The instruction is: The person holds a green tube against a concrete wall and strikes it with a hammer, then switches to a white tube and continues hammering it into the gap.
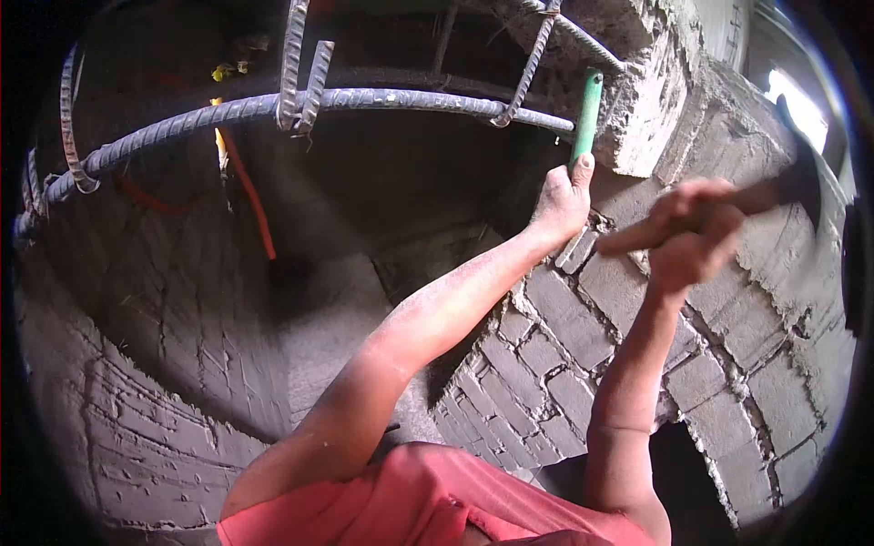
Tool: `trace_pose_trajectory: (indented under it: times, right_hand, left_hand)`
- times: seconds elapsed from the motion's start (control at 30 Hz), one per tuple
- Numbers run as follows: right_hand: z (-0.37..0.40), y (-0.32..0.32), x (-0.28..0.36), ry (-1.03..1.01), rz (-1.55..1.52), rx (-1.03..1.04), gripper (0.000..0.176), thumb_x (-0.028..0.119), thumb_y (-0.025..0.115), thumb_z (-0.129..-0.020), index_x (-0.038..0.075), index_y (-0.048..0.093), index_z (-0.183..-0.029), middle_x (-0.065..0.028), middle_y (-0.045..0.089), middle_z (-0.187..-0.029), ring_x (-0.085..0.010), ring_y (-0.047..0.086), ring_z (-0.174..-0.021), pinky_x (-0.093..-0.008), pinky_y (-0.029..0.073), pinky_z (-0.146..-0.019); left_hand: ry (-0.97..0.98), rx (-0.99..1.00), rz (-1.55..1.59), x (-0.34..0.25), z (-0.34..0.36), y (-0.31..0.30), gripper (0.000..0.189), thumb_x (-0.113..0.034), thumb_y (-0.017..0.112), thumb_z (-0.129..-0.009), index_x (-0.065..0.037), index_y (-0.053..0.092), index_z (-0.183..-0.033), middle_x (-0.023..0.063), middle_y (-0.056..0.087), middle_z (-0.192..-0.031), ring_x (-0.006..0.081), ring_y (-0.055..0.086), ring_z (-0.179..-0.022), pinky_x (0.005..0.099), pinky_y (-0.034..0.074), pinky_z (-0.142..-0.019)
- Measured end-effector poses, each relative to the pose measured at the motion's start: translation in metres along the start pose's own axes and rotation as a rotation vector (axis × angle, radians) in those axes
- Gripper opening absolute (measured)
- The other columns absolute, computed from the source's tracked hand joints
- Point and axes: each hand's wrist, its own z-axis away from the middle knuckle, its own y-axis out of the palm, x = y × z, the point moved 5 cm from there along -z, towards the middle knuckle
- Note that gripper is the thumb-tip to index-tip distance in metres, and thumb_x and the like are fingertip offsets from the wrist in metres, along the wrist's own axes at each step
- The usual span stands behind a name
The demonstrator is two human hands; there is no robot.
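Note:
My left hand (563, 202) is closed around the lower end of a slim green bar (589, 109), thumb laid along it. The bar stands nearly upright, a small dark spot near its top, right beside the rough edge of a concrete block (642, 109). Just left of it in view ends a ribbed steel rebar (410, 100). To the right, my right hand (696, 241) grips a hammer (765, 194) by its wooden handle, the butt pointing left. Its dark head is at the upper right, smeared by motion.
Bent rebar ties (291, 64) hang on the long bar. Below and right is a block wall (628, 300) with rough mortar joints. A scored grey plaster surface (164, 446) lies at lower left. An orange tube (248, 196) hangs in the dark recess.

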Motion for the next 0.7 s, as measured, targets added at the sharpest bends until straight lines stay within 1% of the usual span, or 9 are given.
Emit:
trace_pose_trajectory:
  times: [0.07,0.13,0.2,0.27,0.37,0.4,0.43,0.6,0.7]
  right_hand:
    - [-0.008,-0.003,0.008,-0.233,-0.362,-0.022,0.063,0.072,0.037,-0.091,0.01,0.048,-0.095,-0.0041,0.047,-0.07,-0.0141,0.047,-0.056,-0.0295,0.043,-0.051]
    - [-0.002,0.0,-0.018,-0.235,-0.244,-0.001,0.062,0.069,0.039,-0.093,0.009,0.049,-0.083,-0.0023,0.047,-0.068,-0.0137,0.046,-0.057,-0.0279,0.042,-0.053]
    - [0.0,-0.014,-0.075,0.147,0.56,0.271,0.045,0.04,0.041,-0.101,0.006,0.057,-0.075,-0.0085,0.056,-0.063,-0.0177,0.056,-0.055,-0.0324,0.045,-0.05]
    - [0.006,0.02,-0.074,0.522,0.726,0.512,0.039,0.034,0.043,-0.101,0.0,0.058,-0.093,-0.0152,0.063,-0.07,-0.027,0.062,-0.062,-0.0388,0.048,-0.059]
    - [0.014,0.031,-0.025,-0.103,0.719,0.376,0.031,0.029,0.049,-0.101,0.001,0.06,-0.106,-0.005,0.054,-0.069,-0.0125,0.047,-0.059,-0.0299,0.042,-0.055]
    - [0.005,0.006,-0.028,-0.022,0.787,0.372,0.03,0.032,0.05,-0.101,0.003,0.061,-0.103,-0.0042,0.053,-0.069,-0.0098,0.046,-0.056,-0.0267,0.04,-0.051]
    - [0.003,-0.008,-0.022,0.026,0.414,0.315,0.032,0.038,0.051,-0.101,0.006,0.058,-0.098,-0.0043,0.053,-0.071,-0.008,0.048,-0.059,-0.0228,0.04,-0.051]
    - [0.021,-0.014,0.003,-0.277,-0.358,0.107,0.065,0.074,0.04,-0.088,0.012,0.04,-0.106,-0.0056,0.045,-0.066,-0.0158,0.045,-0.052,-0.0369,0.046,-0.049]
    - [0.049,-0.029,-0.009,-0.143,-0.09,-0.012,0.064,0.073,0.044,-0.087,0.01,0.04,-0.099,-0.0056,0.044,-0.062,-0.0161,0.045,-0.048,-0.0314,0.045,-0.045]
  left_hand:
    - [0.013,-0.011,-0.025,-0.006,0.002,-0.004,0.071,-0.059,0.044,-0.096,0.009,0.059,-0.082,0.0291,0.061,-0.071,0.0438,0.066,-0.077,0.0493,0.048,-0.063]
    - [0.095,-0.069,-0.126,-0.003,0.003,-0.005,0.068,-0.057,0.044,-0.097,0.007,0.058,-0.079,0.0275,0.06,-0.069,0.0425,0.065,-0.072,0.0483,0.047,-0.061]
    - [0.132,-0.112,-0.291,0.004,0.006,-0.007,0.062,-0.051,0.043,-0.098,0.006,0.06,-0.083,0.0313,0.06,-0.076,0.0485,0.063,-0.083,0.0498,0.048,-0.066]
    - [0.089,0.09,-0.129,-0.011,0.014,-0.006,0.059,-0.048,0.044,-0.098,0.008,0.062,-0.091,0.0319,0.063,-0.083,0.0479,0.063,-0.088,0.0512,0.049,-0.073]
    - [0.102,0.012,-0.217,0.003,0.012,-0.015,0.062,-0.051,0.042,-0.098,0.007,0.059,-0.088,0.0315,0.061,-0.077,0.0501,0.061,-0.082,0.0516,0.048,-0.068]
    - [0.111,0.007,-0.271,-0.002,0.013,-0.022,0.064,-0.054,0.042,-0.098,0.006,0.058,-0.085,0.0309,0.06,-0.074,0.0502,0.061,-0.079,0.0513,0.048,-0.066]
    - [0.083,0.066,-0.258,-0.004,0.011,-0.024,0.068,-0.059,0.041,-0.096,0.005,0.056,-0.081,0.0303,0.058,-0.071,0.0504,0.061,-0.077,0.0517,0.047,-0.063]
    - [0.157,0.006,-0.246,0.005,0.003,-0.021,0.072,-0.063,0.034,-0.097,0.004,0.055,-0.082,0.0246,0.055,-0.067,0.0423,0.058,-0.066,0.0471,0.044,-0.063]
    - [0.146,0.0,-0.194,-0.009,-0.001,-0.019,0.071,-0.061,0.039,-0.096,0.005,0.056,-0.078,0.0294,0.06,-0.072,0.0499,0.061,-0.081,0.0515,0.046,-0.065]
